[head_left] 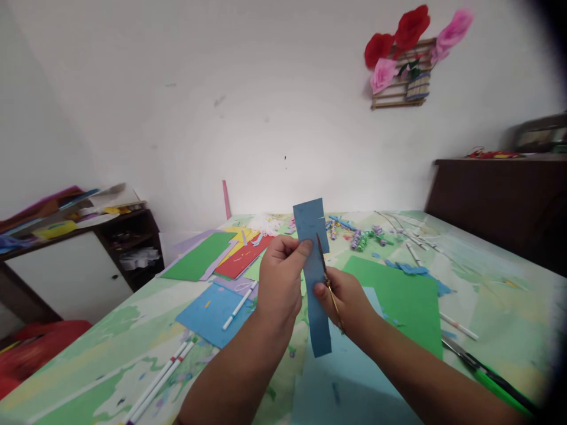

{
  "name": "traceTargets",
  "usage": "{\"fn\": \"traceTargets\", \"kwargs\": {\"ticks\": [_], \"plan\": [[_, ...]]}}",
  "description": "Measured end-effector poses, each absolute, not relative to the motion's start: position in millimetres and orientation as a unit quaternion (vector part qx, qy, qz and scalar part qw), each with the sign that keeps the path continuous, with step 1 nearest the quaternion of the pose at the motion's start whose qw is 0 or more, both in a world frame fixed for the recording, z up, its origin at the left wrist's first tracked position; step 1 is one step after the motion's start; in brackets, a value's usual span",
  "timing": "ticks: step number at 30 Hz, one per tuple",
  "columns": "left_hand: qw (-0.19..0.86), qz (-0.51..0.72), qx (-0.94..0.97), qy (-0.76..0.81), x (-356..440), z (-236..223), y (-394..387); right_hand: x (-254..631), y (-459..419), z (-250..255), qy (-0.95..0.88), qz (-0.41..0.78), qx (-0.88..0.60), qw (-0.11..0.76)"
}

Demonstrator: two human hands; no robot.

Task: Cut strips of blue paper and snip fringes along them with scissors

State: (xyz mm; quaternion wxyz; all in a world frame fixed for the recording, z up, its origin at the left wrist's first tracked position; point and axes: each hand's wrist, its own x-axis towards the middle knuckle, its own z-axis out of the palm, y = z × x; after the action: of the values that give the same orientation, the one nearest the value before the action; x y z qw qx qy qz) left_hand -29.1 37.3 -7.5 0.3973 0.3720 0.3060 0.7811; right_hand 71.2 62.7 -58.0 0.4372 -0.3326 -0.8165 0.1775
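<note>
My left hand (280,282) pinches a long blue paper strip (315,277) near its upper end and holds it upright above the table. My right hand (345,298) is closed on small gold-handled scissors (326,277), whose blades lie against the strip's right edge near the top. The strip's lower end hangs free between my wrists.
On the green patterned table (487,295) lie a green sheet (401,298), a blue sheet (210,313) with a white pen (239,305) on it, red and yellow sheets, paper scraps and markers (162,378). Green-handled scissors (487,372) lie at the right. A cabinet (66,265) stands left.
</note>
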Motion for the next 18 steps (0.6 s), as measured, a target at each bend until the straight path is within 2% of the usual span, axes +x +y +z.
{"fn": "traceTargets", "kwargs": {"ticks": [18], "plan": [[0.434, 0.75, 0.373, 0.332, -30, -6, 38, 71, 70, -69, -0.771, 0.23, -0.368, 0.467]]}}
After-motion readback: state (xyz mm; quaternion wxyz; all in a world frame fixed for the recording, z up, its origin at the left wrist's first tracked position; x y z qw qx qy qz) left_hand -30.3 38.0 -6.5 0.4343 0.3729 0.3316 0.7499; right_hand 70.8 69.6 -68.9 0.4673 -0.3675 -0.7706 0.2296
